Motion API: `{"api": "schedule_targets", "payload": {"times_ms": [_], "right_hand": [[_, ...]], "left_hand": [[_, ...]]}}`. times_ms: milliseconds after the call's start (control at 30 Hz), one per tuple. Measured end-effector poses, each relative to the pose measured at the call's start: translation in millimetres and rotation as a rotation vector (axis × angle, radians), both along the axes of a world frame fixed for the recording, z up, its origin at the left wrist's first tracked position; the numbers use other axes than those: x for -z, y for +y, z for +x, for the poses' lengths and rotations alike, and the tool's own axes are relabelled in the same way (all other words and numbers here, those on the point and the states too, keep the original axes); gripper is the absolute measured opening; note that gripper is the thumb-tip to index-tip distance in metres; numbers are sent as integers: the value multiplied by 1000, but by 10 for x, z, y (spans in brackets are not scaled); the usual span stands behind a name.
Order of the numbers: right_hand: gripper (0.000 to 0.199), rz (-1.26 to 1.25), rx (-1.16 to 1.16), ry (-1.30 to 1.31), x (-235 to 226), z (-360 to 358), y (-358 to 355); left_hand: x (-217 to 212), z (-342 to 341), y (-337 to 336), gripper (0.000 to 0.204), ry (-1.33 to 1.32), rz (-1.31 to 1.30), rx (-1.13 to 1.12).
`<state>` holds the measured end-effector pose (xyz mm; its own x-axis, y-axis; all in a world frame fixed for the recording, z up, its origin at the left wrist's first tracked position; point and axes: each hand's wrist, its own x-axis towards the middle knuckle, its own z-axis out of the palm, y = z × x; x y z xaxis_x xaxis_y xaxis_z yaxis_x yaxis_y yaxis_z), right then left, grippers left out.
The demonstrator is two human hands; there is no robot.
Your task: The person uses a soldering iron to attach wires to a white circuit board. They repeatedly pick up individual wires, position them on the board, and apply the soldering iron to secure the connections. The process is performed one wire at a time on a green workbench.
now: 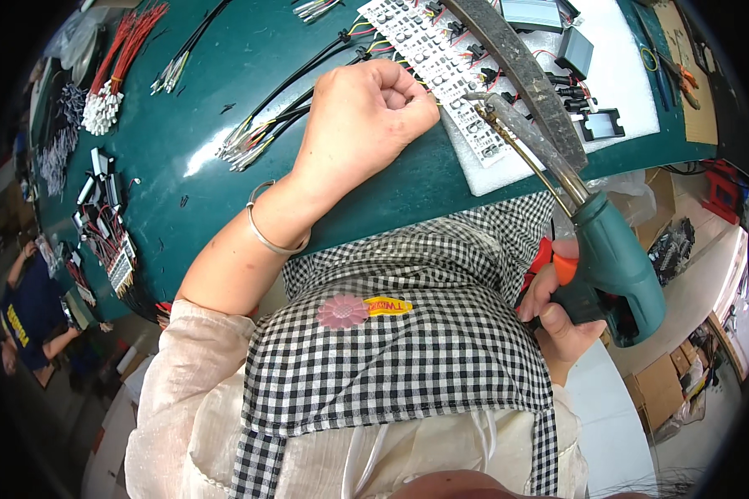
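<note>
My right hand (558, 320) grips a green soldering gun (620, 254) by its handle, close to an orange part. Its metal tip reaches up and left to a strip of joined white circuit boards (441, 71). At the left edge of the strip, my left hand (370, 116) is closed in a pinch; whatever lies between its fingertips is hidden. Black cables (295, 112) with coloured wire ends run under and beside this hand toward the boards. A dark, heavy metal bar (520, 75) lies across the boards' right side.
A white foam sheet (641, 87) lies beneath the boards, with small grey housings (574, 54) on it. Red wire bundles (129, 50) and wired parts (108, 212) lie on the left of the green table (225, 208). Pliers (686, 83) rest far right. Another person (33, 303) is at left.
</note>
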<state>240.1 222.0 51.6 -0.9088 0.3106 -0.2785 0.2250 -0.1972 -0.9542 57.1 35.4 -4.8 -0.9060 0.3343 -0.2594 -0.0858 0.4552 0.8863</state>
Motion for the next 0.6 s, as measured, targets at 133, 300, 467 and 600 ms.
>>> {"api": "schedule_targets", "payload": {"times_ms": [133, 300, 467, 600], "right_hand": [[65, 42, -40, -12, 17, 24, 18], [62, 57, -45, -20, 20, 32, -1], [61, 59, -21, -37, 32, 38, -33], [59, 86, -33, -40, 48, 53, -26]], "left_hand": [[32, 33, 5, 12, 69, -13, -7], [28, -2, -4, 13, 52, -25, 21], [9, 3, 12, 14, 57, -20, 23], [34, 26, 5, 14, 80, 7, 10]]}}
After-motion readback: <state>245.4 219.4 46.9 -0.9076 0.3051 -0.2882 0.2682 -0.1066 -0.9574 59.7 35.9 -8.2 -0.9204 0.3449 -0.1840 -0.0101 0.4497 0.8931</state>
